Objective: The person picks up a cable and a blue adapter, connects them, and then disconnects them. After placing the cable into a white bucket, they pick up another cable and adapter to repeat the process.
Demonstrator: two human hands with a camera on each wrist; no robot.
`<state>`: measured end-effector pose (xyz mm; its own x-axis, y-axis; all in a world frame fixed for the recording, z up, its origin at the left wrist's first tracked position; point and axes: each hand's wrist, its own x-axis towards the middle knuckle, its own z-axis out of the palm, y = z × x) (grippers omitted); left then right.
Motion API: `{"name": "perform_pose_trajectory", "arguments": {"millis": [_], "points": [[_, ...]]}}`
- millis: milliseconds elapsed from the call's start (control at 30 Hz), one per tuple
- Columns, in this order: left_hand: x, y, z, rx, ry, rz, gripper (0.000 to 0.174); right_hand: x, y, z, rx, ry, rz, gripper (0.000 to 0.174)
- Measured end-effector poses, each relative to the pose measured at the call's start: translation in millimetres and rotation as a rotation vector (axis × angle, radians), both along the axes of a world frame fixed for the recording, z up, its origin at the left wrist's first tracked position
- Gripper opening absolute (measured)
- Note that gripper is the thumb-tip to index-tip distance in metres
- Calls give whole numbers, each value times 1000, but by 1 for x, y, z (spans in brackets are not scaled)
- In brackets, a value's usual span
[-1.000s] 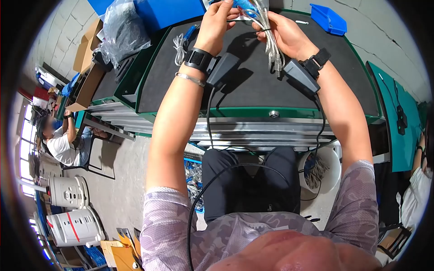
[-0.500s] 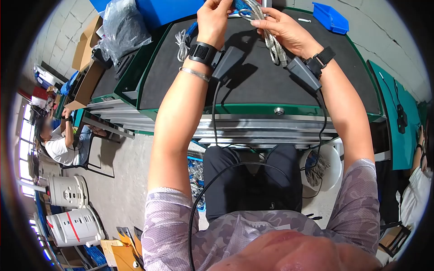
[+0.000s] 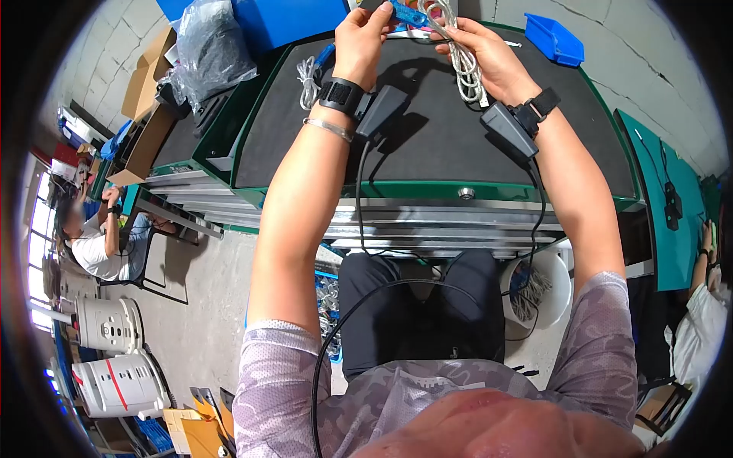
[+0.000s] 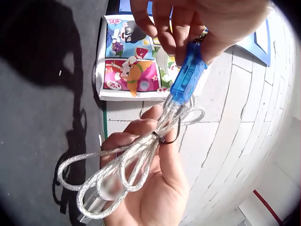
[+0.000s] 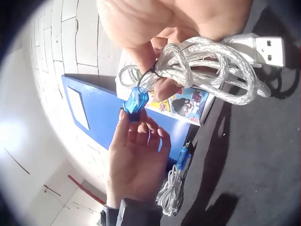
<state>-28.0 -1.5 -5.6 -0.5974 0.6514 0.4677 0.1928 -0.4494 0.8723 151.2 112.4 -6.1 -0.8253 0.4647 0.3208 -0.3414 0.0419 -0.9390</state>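
A coiled silver USB cable (image 3: 467, 70) bound by a black twist tie (image 4: 163, 137) is held above the far side of the black mat. My right hand (image 3: 458, 34) holds the coil (image 4: 123, 165) across its palm and pinches it near the tie; the white USB plug (image 5: 264, 50) hangs past the wrist. My left hand (image 3: 382, 15) pinches the cable's blue translucent connector (image 4: 188, 75) between thumb and fingers, just above the coil (image 5: 207, 66). The right wrist view shows the same blue connector (image 5: 135, 101) at the left hand's fingertips (image 5: 141, 123).
A second tied cable (image 3: 308, 72) with a blue connector lies on the black mat (image 3: 427, 145) at the left. A cartoon-printed card (image 4: 136, 61) lies at the mat's far edge. A blue bin (image 3: 553, 34) sits far right, and a white bucket (image 3: 538, 286) under the bench. Another person (image 3: 88, 237) sits at left.
Both hands have moved a little farther away over the mat. The left hand now holds the blue connector drawn clear of the coil, which lies across the right palm.
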Motion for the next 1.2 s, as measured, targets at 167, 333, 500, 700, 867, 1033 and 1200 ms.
{"name": "perform_pose_trajectory", "arguments": {"millis": [167,333,500,700,867,1033,1200], "points": [[2,-2,1,-19,-54,-16,24,2,-1,2,-1,3,13,28],[24,-15,13,-26,-68,-139,34,0,2,3,302,184,-324,35],[14,-17,13,-25,-158,-373,44,6,1,9,1046,199,-847,32],[25,-12,9,-73,57,-319,34,9,4,16,1269,300,-1259,26],[23,-11,8,-55,110,-296,30,1,9,4,433,163,-889,37],[17,-7,1,-40,150,-194,29,11,31,3,-191,112,-200,49],[17,-4,0,-21,266,-177,28,6,32,2,-423,63,-107,49]]}}
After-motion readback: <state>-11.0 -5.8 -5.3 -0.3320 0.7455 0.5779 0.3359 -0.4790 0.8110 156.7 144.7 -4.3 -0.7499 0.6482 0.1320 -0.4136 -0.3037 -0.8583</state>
